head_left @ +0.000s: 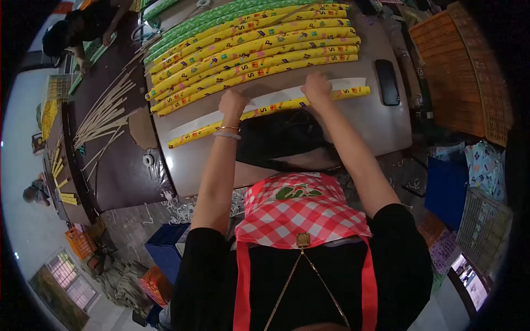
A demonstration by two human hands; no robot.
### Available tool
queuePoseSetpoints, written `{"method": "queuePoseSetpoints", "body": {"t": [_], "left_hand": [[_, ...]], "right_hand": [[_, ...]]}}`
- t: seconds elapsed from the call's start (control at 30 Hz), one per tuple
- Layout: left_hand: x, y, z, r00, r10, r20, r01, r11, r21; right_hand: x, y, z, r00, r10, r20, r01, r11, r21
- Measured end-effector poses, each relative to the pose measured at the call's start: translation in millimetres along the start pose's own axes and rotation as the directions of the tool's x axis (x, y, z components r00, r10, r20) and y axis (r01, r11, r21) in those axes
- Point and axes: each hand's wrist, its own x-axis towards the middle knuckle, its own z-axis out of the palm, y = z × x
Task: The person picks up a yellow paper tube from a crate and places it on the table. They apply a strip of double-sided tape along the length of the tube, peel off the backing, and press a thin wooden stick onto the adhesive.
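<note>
In front of me on the table lies a partly rolled sheet of yellow patterned wrapping paper (270, 109), with a strip of its white underside (276, 95) showing along the far edge. My left hand (234, 105) is closed on the paper left of its middle, knuckles up. Further right, my right hand (317, 89) is closed on the same paper; the fingertips of both hands are hidden. Just beyond my hands, several yellow wrapping paper rolls (254, 55) lie side by side, with green rolls (221, 21) behind them.
A black phone (387, 83) lies on the table at the right. Dark cloth (281, 138) sits at the near edge. On the left are thin wooden strips (107, 113) and a tape roll (148, 160). Another person (83, 27) works at the far left. Orange crates (455, 71) stand right.
</note>
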Motion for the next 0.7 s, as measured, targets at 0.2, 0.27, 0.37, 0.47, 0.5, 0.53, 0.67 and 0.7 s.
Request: {"method": "queuePoseSetpoints", "body": {"t": [0.2,0.27,0.37,0.47,0.5,0.53,0.67,0.7], "left_hand": [[-31.8,55.0,15.3,1.000,0.017,-0.010,-0.016,0.999,0.029],[-38.3,74.6,19.5,0.994,0.058,0.096,-0.063,0.997,0.052],[-57.2,108.4,33.7,0.986,0.154,0.071,-0.147,0.985,-0.087],[-64.5,131.7,56.6,0.984,0.179,-0.010,-0.179,0.977,-0.114],[-67.5,135.6,62.8,0.978,0.195,-0.078,-0.205,0.967,-0.151],[-68.3,137.0,68.3,0.966,0.211,-0.153,-0.238,0.953,-0.188],[-63.3,132.8,76.4,0.942,0.297,-0.158,-0.328,0.914,-0.240],[-62.8,128.5,79.9,0.946,0.287,-0.152,-0.316,0.919,-0.234]], "right_hand": [[-7.8,13.1,-13.2,0.997,-0.073,0.002,0.073,0.995,0.066],[-12.8,17.1,-18.1,0.993,-0.117,0.015,0.116,0.992,0.057],[-8.0,20.3,-10.3,0.990,-0.143,-0.022,0.143,0.989,0.037],[-1.7,21.7,10.4,0.967,-0.175,-0.188,0.180,0.984,0.011],[-6.7,19.9,2.7,0.970,-0.170,-0.174,0.177,0.984,0.023],[-10.0,20.3,-5.4,0.981,-0.171,-0.092,0.176,0.983,0.049],[-15.1,25.0,-2.7,0.973,-0.193,-0.124,0.200,0.979,0.048],[-17.2,25.7,1.9,0.973,-0.200,-0.113,0.207,0.977,0.054]]}}
